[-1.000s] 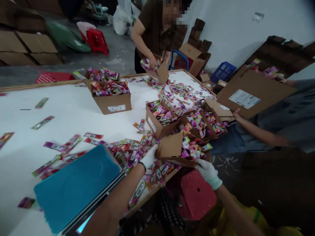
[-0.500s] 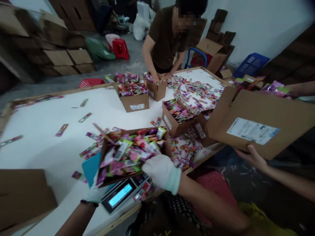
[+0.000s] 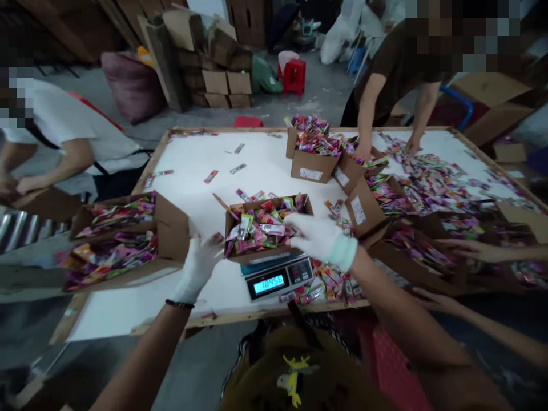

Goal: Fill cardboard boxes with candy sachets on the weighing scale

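Note:
A cardboard box [image 3: 266,256] full of small colourful packets [image 3: 261,225] sits on a digital scale [image 3: 278,279] with a blue plate and lit display. My left hand [image 3: 197,268], in a white glove, is open at the box's left side, fingers spread and apart from its wall. Across the box's right edge reaches my gloved right hand [image 3: 321,237], fingers apart over the packets. It appears open; whether its fingertips touch packets I cannot tell. Loose packets [image 3: 334,279] lie right of the scale.
Filled boxes [image 3: 171,228] stand at the table's left edge, near a person in white. More filled boxes [image 3: 317,162] stand farther back. A person in a dark shirt reaches among packets [image 3: 436,182] at right. Another person's hands hold a large box [image 3: 385,262] at right.
The box has come down onto the scale, and the display has gone from about zero to a larger number. My left hand has come off the box. The view has swung left.

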Demonstrator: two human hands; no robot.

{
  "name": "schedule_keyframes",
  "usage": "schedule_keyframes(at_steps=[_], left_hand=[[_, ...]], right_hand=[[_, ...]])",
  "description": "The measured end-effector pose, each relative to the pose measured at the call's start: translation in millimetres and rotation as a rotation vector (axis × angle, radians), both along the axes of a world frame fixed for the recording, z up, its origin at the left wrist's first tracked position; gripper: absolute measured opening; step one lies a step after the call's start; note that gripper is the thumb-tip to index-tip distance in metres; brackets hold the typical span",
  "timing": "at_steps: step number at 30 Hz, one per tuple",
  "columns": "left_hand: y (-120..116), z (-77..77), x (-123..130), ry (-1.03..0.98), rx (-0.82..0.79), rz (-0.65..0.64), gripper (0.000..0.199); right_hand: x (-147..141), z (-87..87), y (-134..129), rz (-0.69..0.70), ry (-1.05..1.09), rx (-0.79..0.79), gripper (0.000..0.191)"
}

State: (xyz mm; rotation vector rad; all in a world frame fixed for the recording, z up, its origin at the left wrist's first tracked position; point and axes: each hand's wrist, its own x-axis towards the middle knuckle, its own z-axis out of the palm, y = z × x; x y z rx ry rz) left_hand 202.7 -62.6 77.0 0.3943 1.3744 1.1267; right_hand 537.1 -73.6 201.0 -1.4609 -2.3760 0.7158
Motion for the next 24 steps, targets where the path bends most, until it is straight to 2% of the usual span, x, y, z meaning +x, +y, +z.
schedule_keyframes(at_steps=[4,8,12,16,19,22,24], left_hand=[[-3,3.8,-34,-0.001,0.048,0.132,0.053],[-17,2.5,-42,0.036,-0.003,0.205,0.051],[-36,-12.1,-33,0.081,-0.135,0.260,0.049],[-52,-27.5,-24,0.129,-0.170,0.228,0.047],[-60,-33.9,-22,0.154,-0.206,0.216,0.046],[-71,-42.6,-24,0.118,-0.242,0.237,0.040],[-85,-54.2,-28,0.099,-0.266,0.241,0.036]], right_hand=[[33,11.0,10,-0.171,0.201,0.076,0.035],[45,16.0,18,-0.208,0.172,0.075,0.031],[25,18.2,26,-0.137,0.008,0.103,0.025],[-14,12.6,42,-0.056,-0.188,0.039,0.024],[-31,8.4,51,-0.015,-0.209,-0.005,0.021],[-11,-1.5,52,-0.092,-0.007,0.106,0.024],[22,-19.2,44,-0.247,0.090,0.176,0.029]])
